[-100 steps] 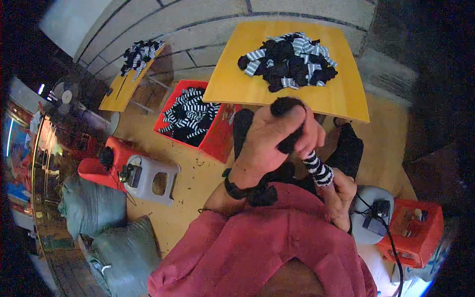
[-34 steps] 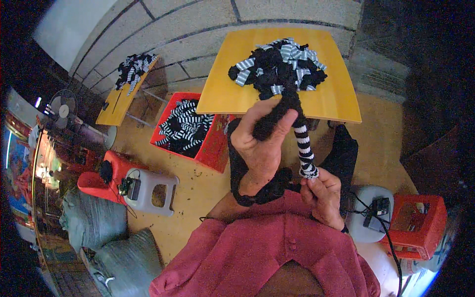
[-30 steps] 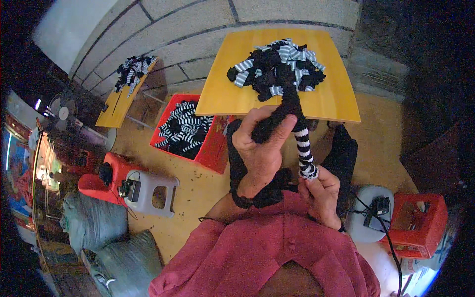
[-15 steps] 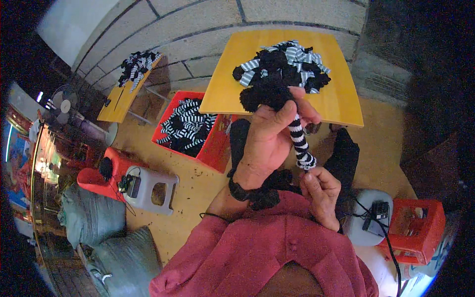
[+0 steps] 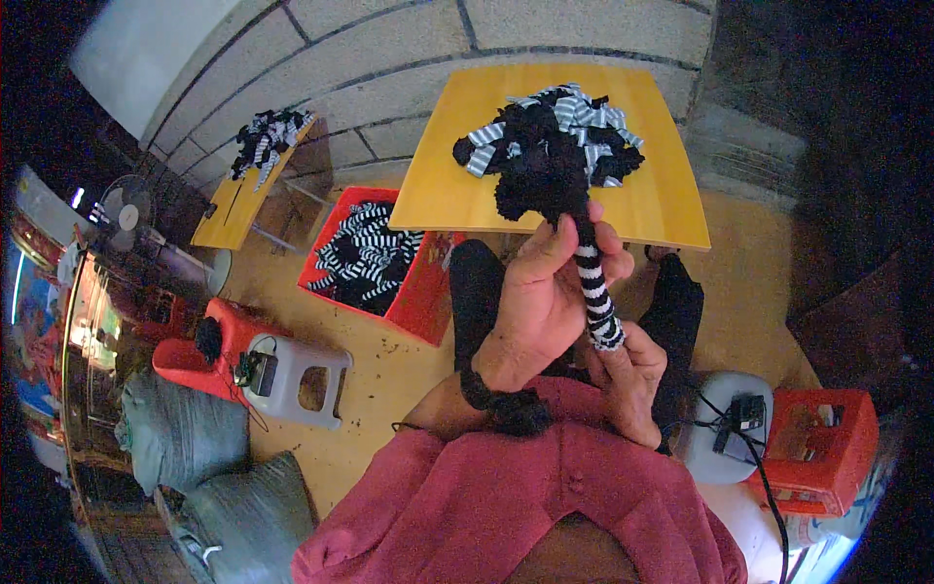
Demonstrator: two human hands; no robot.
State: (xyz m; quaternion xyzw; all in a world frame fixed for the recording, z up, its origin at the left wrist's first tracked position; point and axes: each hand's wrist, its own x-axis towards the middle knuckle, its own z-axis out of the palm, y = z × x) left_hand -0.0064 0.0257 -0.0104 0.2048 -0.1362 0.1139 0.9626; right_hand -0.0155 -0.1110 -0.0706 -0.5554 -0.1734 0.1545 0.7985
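Note:
A narrow black-and-white striped knitted tube (image 5: 592,282) with a fluffy black end (image 5: 541,180) is held upright in front of me. My left hand (image 5: 535,307) wraps round its upper part, thumb on one side and fingers behind. My right hand (image 5: 634,384) closes at the tube's lower white-edged opening; whether a fingertip sits inside it I cannot make out. Beyond, a pile of grey-and-white striped and black fluffy knit pieces (image 5: 608,127) lies on the yellow table (image 5: 428,195), partly hidden behind the fluffy end.
Left of the table stands a red crate (image 5: 416,307) full of striped knit pieces. Farther left is a smaller yellow table (image 5: 226,216) with another pile. Grey stools (image 5: 331,384) and filled green sacks (image 5: 238,516) stand at left. A grey seat (image 5: 715,453) with a black cable is at right.
The fluffy end now stands higher and straighter above my left hand, which has slid a little nearer me. My right hand has moved up against the tube's lower opening.

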